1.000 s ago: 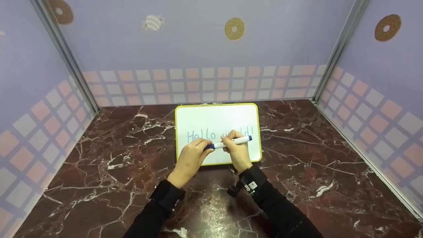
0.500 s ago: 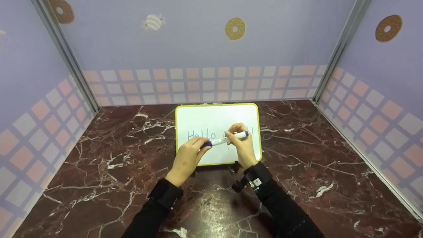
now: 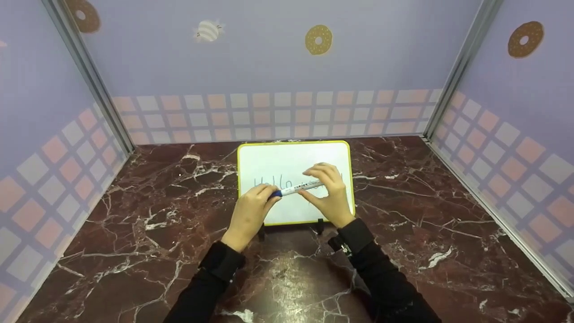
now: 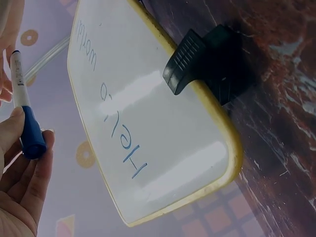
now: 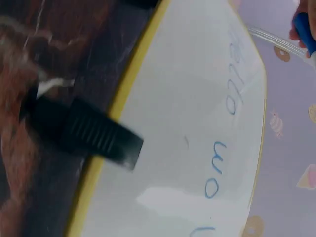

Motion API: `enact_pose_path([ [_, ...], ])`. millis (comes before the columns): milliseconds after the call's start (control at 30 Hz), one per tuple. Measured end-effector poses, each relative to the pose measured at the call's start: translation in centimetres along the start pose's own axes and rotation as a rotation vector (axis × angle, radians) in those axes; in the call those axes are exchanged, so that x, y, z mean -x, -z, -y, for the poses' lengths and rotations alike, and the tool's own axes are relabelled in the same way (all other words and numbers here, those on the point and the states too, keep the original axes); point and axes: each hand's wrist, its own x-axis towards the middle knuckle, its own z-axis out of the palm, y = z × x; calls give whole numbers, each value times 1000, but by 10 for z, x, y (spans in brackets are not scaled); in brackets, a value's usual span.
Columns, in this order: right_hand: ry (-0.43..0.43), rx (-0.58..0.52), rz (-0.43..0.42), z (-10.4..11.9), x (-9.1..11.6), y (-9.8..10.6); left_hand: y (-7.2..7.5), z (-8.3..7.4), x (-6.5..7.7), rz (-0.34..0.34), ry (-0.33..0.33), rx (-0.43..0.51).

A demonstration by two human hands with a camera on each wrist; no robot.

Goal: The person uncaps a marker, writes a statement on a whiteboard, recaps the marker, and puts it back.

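Observation:
A whiteboard marker (image 3: pixel 296 188), white with a blue cap, is held slantwise above a small yellow-framed whiteboard (image 3: pixel 291 157). My left hand (image 3: pixel 249 213) pinches its blue-capped end; the left wrist view shows thumb and fingers on the cap (image 4: pixel 33 136). At the marker's other end is my right hand (image 3: pixel 332 193), its thumb and fingers spread apart on either side of the barrel. Whether they touch it, I cannot tell. Blue writing, "Hello world!" (image 4: pixel 123 138), runs across the board, partly hidden by the hands in the head view.
Black clip-like feet (image 4: pixel 182 61) grip the board's lower edge and stand on the dark red marbled table (image 3: pixel 179 251). Behind rises a lilac wall (image 3: pixel 269 58) with painted doughnuts and pink and white squares. More wall panels flank both sides.
My right hand's fingers have spread from a close grip on the marker, and the hand has shifted slightly right. My left hand has moved a little left with the marker.

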Motion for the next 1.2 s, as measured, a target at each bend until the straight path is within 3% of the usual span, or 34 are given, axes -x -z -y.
enact_pose_path([
  [200, 181, 177, 95, 3, 2, -3, 0, 0, -1, -8, -10, -41],
  [300, 220, 203, 111, 3, 3, -4, 1, -1, -2, -11, -14, -56],
  [900, 279, 244, 106, 2, 5, -6, 3, -4, -2, 12, -27, -70],
  [1200, 235, 227, 87, 1, 0, 1, 3, -2, -3, -4, -24, -33],
])
